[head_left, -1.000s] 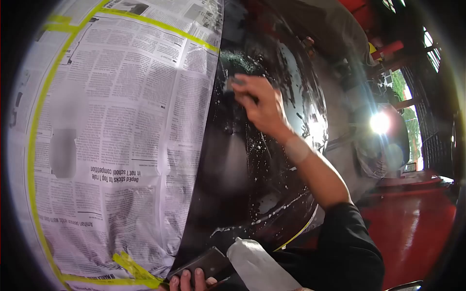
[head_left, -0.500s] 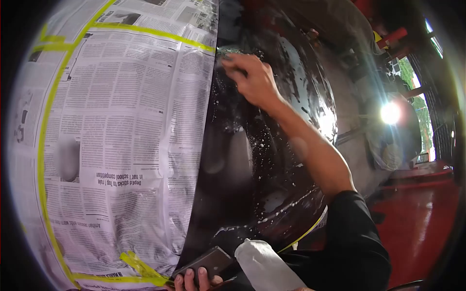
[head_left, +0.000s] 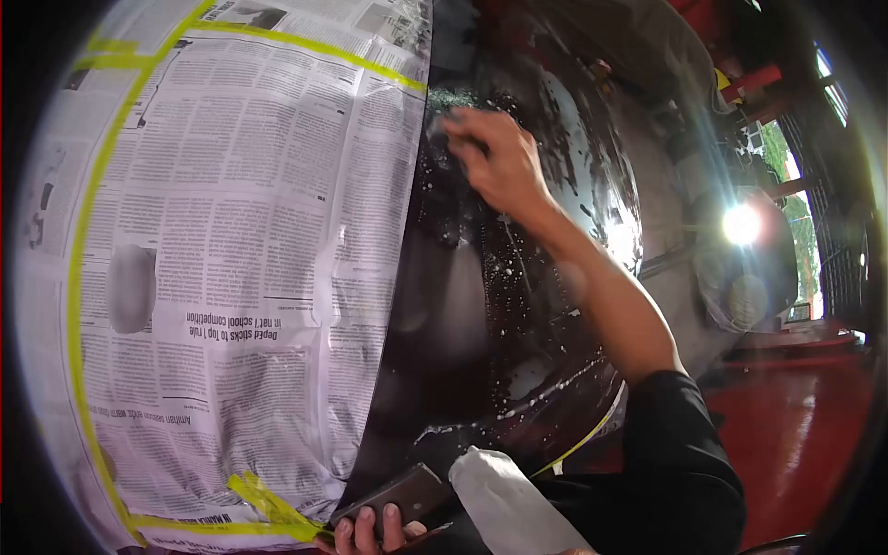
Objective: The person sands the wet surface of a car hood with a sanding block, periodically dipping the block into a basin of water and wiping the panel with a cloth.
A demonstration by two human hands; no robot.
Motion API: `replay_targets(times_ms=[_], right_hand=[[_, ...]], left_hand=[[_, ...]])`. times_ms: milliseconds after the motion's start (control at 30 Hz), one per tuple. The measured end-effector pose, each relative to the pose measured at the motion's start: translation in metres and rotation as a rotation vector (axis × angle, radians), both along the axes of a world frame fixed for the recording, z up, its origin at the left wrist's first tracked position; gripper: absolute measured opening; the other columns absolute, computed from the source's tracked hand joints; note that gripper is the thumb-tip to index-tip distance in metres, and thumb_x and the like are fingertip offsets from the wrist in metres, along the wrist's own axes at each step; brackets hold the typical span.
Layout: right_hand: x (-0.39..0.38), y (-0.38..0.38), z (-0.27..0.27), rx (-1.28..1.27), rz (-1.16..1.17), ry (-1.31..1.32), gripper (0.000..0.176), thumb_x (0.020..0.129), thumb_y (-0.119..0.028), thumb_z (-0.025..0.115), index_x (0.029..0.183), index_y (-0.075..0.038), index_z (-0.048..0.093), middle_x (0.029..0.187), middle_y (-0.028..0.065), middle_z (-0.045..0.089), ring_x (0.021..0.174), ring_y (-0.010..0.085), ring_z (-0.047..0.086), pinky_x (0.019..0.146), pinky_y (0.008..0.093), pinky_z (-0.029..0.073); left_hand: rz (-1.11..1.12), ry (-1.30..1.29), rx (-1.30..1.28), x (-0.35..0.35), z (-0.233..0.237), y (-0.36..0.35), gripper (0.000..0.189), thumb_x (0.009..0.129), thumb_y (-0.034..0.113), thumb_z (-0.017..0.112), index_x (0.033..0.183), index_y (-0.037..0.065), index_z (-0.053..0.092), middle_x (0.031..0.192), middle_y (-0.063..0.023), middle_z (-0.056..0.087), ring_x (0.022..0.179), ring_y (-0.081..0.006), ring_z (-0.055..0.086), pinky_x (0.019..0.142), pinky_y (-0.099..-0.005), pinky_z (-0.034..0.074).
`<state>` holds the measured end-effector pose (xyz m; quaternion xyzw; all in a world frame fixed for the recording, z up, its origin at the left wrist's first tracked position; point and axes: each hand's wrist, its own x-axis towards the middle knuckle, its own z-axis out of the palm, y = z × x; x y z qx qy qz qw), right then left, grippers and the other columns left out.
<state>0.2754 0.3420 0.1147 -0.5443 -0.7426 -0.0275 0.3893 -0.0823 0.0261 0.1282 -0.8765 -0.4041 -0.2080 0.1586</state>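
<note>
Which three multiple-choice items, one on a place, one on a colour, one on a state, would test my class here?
1. Where is the right hand with its pad? A on a white cloth; B high on the black panel; C on the floor.
2. What colour is the tape edging the newspaper? A yellow-green; B blue; C red.
3. How is the panel's surface? A dry and dusty; B papered over; C wet with white spatters.
B: the hand rests near the panel's top. A: yellow-green strips border the sheets. C: droplets and streaks glisten on it.
</note>
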Motion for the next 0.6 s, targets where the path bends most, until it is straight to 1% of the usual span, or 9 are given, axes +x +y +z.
replay_targets(times_ms=[67,100,167,200,300,367,500,567,600], right_hand=[[-0.005,0.014,0.006,-0.089,-0.040,0.058,0.019,0.084,-0.009,0.070,0.102,-0.010,0.075,0.112,0.0096,0.071,0.099,0.0323,0.065,0.090,0.0423,0.052],[-0.006,0.006,0.001,-0.092,-0.036,0.059,0.019,0.084,-0.009,0.070,0.102,-0.010,0.075,0.112,0.0096,0.071,0.099,0.0323,0.065,0.090,0.0423,0.052],[-0.006,-0.028,-0.006,-0.009,-0.052,-0.006,0.019,0.085,-0.010,0.070,0.103,-0.009,0.074,0.114,0.0098,0.070,0.101,0.0323,0.064,0.091,0.0410,0.051],[-0.007,-0.045,-0.003,-0.066,-0.040,-0.043,0.023,0.084,-0.010,0.071,0.107,-0.009,0.073,0.114,0.0106,0.070,0.104,0.0319,0.063,0.093,0.0397,0.050],[-0.008,-0.017,-0.002,-0.052,-0.095,-0.015,0.025,0.084,-0.012,0.072,0.109,-0.009,0.073,0.115,0.0108,0.070,0.105,0.0309,0.063,0.095,0.0399,0.049],[-0.008,0.003,0.003,-0.050,-0.116,-0.070,0.025,0.085,-0.014,0.072,0.109,-0.010,0.074,0.115,0.0111,0.070,0.106,0.0311,0.062,0.096,0.0407,0.049],[-0.011,-0.019,-0.006,-0.035,-0.154,-0.014,0.023,0.085,-0.014,0.071,0.108,-0.011,0.075,0.113,0.0107,0.071,0.107,0.0319,0.062,0.096,0.0410,0.050],[-0.010,-0.032,-0.008,-0.054,-0.100,-0.001,0.023,0.085,-0.014,0.070,0.108,-0.010,0.075,0.114,0.0108,0.071,0.108,0.0318,0.062,0.096,0.0409,0.050],[-0.009,-0.020,-0.002,-0.075,-0.119,-0.032,0.023,0.084,-0.014,0.072,0.106,-0.010,0.076,0.113,0.0106,0.071,0.108,0.0311,0.062,0.095,0.0407,0.050]], left_hand=[[-0.038,-0.009,-0.157,-0.001,0.002,-0.006,0.033,0.102,0.031,0.050,0.130,0.015,0.049,0.109,0.0022,0.071,0.095,-0.0236,0.068,0.078,-0.0404,0.055],[-0.034,-0.009,-0.160,-0.003,-0.003,-0.007,0.033,0.102,0.031,0.050,0.130,0.015,0.049,0.109,0.0022,0.071,0.095,-0.0236,0.068,0.078,-0.0404,0.055],[-0.120,0.059,0.103,-0.011,-0.022,0.000,0.029,0.102,0.029,0.050,0.127,0.015,0.049,0.111,0.0008,0.071,0.096,-0.0249,0.068,0.080,-0.0421,0.056],[-0.121,0.054,0.097,-0.017,-0.026,0.000,0.029,0.102,0.029,0.050,0.127,0.015,0.049,0.111,0.0008,0.071,0.096,-0.0249,0.068,0.080,-0.0421,0.056],[-0.224,0.116,-0.054,-0.023,-0.018,-0.014,0.026,0.102,0.028,0.050,0.124,0.014,0.050,0.112,-0.0005,0.070,0.098,-0.0258,0.068,0.081,-0.0433,0.056],[-0.073,0.049,-0.333,-0.002,0.028,0.000,0.024,0.101,0.027,0.051,0.121,0.012,0.050,0.112,-0.0009,0.070,0.096,-0.0256,0.068,0.081,-0.0426,0.056],[-0.091,0.020,-0.201,-0.005,-0.010,-0.012,0.024,0.100,0.026,0.051,0.120,0.012,0.051,0.110,-0.0004,0.071,0.095,-0.0254,0.069,0.079,-0.0425,0.057],[0.113,-0.104,-0.124,-0.002,-0.029,-0.028,0.025,0.101,0.028,0.051,0.120,0.013,0.053,0.110,0.0004,0.071,0.094,-0.0251,0.069,0.079,-0.0420,0.056],[0.116,-0.104,-0.114,-0.002,-0.024,-0.023,0.025,0.101,0.028,0.051,0.120,0.013,0.053,0.110,0.0004,0.071,0.094,-0.0251,0.069,0.079,-0.0420,0.056]])
